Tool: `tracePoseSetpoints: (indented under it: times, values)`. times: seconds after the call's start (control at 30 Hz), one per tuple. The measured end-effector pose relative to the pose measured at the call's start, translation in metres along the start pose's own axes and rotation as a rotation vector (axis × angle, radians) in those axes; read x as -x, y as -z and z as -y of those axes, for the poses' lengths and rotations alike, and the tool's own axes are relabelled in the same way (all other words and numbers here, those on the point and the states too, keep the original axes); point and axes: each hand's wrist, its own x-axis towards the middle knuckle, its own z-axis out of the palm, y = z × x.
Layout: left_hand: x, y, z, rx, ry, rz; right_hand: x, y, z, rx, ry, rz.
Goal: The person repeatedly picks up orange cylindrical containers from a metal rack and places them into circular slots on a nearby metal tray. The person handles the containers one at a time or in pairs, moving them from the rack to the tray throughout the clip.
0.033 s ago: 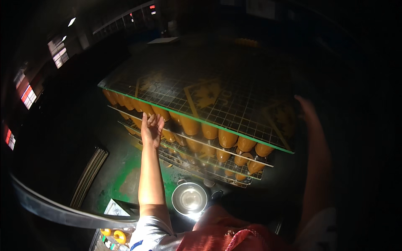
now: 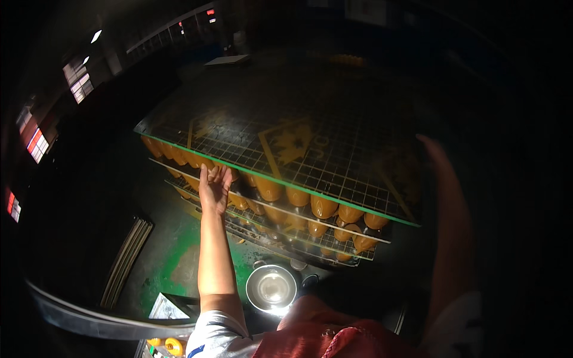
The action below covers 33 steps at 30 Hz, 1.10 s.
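Observation:
A large dark sheet [image 2: 239, 128] with a pale grid, yellow figures and a green front edge lies on top of a layered stack. Rows of glossy orange-brown rounded pieces [image 2: 324, 206] stand between its layers; I cannot tell their exact kind. My left hand [image 2: 215, 190] is palm up in front of the stack, its fingers apart and loosely bent. Their tips are just below the green edge; whether they touch it I cannot tell. At the right end of the sheet, my right hand [image 2: 434, 152] is in deep shadow, its fingers hard to make out.
A round metal pot [image 2: 271, 288] stands on the floor in front of the stack, close to my foot. Long thin strips [image 2: 127, 262] lie at the left. A curved dark rim [image 2: 101, 319] crosses the lower left, with yellow round items [image 2: 174, 346] beyond it.
The view has shifted slightly, so the stack and the pot appear a little lower. Both hands keep nearly the same pose beside the sheet.

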Motion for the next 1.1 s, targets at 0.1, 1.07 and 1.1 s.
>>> tracePoseSetpoints:
  times: [0.1, 1.07, 1.1]
  values:
    - [-0.039, -0.004, -0.009, -0.057, 0.094, 0.169, -0.067, -0.013, -0.004, -0.101, 0.06, 0.154]
    - [-0.052, 0.008, -0.032, -0.782, -0.352, -0.132, -0.045, -0.068, 0.021, -0.138, -0.132, -0.12]
    - [-0.052, 0.001, -0.031, -0.801, -0.355, -0.14, -0.041, -0.079, 0.028, -0.126, -0.117, -0.144]
